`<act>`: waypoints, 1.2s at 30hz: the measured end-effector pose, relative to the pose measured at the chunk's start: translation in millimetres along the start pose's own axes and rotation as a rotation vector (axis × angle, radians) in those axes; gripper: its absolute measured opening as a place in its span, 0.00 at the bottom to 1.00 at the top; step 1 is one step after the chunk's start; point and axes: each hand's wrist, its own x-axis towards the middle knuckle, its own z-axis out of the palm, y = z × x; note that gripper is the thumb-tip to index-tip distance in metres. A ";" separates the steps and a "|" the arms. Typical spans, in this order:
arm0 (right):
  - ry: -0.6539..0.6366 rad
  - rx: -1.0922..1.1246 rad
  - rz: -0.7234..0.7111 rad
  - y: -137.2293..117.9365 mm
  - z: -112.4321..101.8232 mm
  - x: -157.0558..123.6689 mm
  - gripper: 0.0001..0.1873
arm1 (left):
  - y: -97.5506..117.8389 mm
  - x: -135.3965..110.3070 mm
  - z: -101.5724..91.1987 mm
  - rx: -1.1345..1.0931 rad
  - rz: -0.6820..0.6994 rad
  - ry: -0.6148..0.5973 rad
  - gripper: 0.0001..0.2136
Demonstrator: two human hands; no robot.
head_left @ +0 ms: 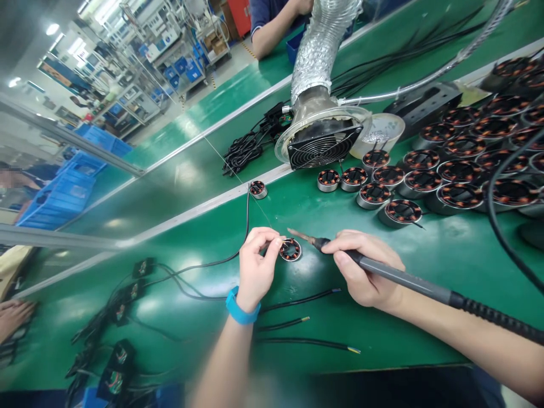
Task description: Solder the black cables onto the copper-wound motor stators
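My right hand [365, 266] is closed round the grey handle of a soldering iron [403, 277], whose tip points left over the green bench. Just left of that tip, my left hand [259, 258], with a blue wristband [242, 306], pinches a thin solder wire [264, 214] that slants down from the upper left. Its fingertips are at the edge of a small round motor stator [290, 250] with copper windings, which lies on the bench. The iron's tip is apart from the stator. What else the left fingers may touch is hidden.
Many similar stators [425, 180] crowd the right side. A fume-extractor fan [325, 148] on a foil duct [314, 51] stands behind my hands. Stripped black cables [310, 343] lie in front, and another stator [258, 189] sits by the ledge. A co-worker's arm [276, 28] shows at the back.
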 end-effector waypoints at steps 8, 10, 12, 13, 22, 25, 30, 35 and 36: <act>-0.029 0.051 -0.063 -1.6 1.2 1.4 0.10 | -1.0 0.7 -0.2 0.010 0.013 0.003 0.09; -0.040 0.056 -0.068 -3.0 1.5 3.2 0.10 | -0.1 1.0 0.1 0.005 0.010 0.004 0.09; -0.055 0.063 -0.068 -4.1 1.3 4.6 0.10 | 1.0 1.3 0.5 -0.003 0.003 0.005 0.09; -0.062 0.067 -0.067 -4.5 1.1 5.1 0.10 | 1.4 1.4 0.7 -0.007 -0.003 0.006 0.10; 0.009 0.073 -0.023 -1.7 1.0 -0.8 0.11 | 0.2 0.7 1.0 -0.001 0.004 0.016 0.09; 0.032 0.020 -0.013 -2.7 2.4 -2.4 0.10 | 0.3 0.8 1.1 0.001 0.004 0.009 0.09; -0.019 -0.102 0.068 1.1 11.0 -5.2 0.12 | 1.5 0.8 1.2 -0.001 0.002 0.005 0.10; -0.174 -0.114 0.200 10.1 22.4 -13.6 0.24 | -0.8 0.8 0.5 0.008 0.002 -0.002 0.09; -0.205 -0.094 0.226 11.6 24.3 -15.7 0.28 | -1.4 0.8 0.3 0.008 0.005 -0.004 0.09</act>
